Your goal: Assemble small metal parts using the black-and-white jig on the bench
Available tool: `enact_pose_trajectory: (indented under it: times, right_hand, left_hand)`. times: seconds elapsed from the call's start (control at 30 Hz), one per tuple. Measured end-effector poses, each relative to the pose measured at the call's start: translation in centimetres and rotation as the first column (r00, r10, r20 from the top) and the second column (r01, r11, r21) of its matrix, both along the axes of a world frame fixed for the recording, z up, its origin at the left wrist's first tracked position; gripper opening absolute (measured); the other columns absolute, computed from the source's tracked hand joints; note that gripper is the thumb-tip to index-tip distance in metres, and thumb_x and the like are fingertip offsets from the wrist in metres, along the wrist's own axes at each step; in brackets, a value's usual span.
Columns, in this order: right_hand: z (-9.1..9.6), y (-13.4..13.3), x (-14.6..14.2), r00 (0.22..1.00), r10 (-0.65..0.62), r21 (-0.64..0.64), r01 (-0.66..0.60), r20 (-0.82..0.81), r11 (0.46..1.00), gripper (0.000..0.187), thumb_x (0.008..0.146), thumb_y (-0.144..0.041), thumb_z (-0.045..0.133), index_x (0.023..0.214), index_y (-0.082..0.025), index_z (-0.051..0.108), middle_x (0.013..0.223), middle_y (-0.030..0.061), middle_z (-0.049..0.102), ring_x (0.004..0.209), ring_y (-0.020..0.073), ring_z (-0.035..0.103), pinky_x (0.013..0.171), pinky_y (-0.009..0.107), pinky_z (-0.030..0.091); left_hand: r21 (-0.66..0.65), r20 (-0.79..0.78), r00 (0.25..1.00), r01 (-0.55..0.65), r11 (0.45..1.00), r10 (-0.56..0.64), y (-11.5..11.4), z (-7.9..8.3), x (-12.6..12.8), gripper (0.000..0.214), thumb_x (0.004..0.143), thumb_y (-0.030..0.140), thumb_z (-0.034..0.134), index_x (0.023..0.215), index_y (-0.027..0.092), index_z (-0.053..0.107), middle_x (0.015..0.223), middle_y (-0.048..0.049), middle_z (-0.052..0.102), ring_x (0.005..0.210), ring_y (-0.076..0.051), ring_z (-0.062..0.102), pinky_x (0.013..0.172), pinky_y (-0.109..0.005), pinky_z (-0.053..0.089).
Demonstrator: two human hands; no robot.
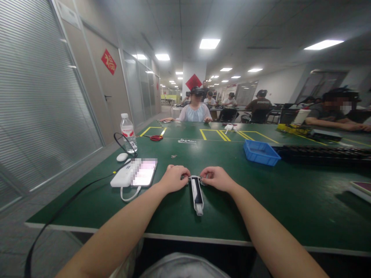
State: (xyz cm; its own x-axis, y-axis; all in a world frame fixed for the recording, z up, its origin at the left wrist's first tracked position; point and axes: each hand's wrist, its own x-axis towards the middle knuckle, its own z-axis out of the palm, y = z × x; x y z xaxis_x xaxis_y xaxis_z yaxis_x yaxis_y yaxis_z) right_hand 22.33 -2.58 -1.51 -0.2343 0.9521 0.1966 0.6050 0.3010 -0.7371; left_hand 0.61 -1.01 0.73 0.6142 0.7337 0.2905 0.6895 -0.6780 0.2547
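A long narrow white case (196, 193) with a dark strip down its middle lies on the green table, its pale squared tip towards me. My left hand (174, 178) is at the left of its far end, thumb and fingers pinched together. On the other side my right hand (218, 178) pinches in the same way, beside the same end. Small shiny bits show at both sets of fingertips, too small to name. Whether they join the case I cannot tell.
Left of my hands are a phone (145, 172), a white device with a cable (123, 175) and a water bottle (128, 133). Farther off lie red-handled scissors (156, 138) and small metal pieces (174, 156). A blue bin (261, 152) stands right. A person (194, 112) sits opposite.
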Motion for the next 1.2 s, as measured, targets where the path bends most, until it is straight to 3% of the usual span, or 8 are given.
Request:
enact_pose_trajectory:
  times: [1.2]
  right_hand:
    - [0.34, -0.18, -0.05, 1.000, -0.005, -0.045, 0.003, -0.026, 0.999, 0.015, 0.067, -0.025, 0.065, 0.077, -0.014, 0.067, 0.061, 0.0020, 0.066, 0.051, 0.0092, 0.055, 0.050, 0.020, 0.041]
  left_hand:
    - [-0.004, 0.003, 1.000, 0.006, 1.000, -0.006, 0.05, 0.01, -0.02, 0.020, 0.078, 0.021, 0.048, 0.088, 0.022, 0.065, 0.088, -0.0004, 0.066, 0.088, -0.018, 0.057, 0.084, -0.033, 0.032]
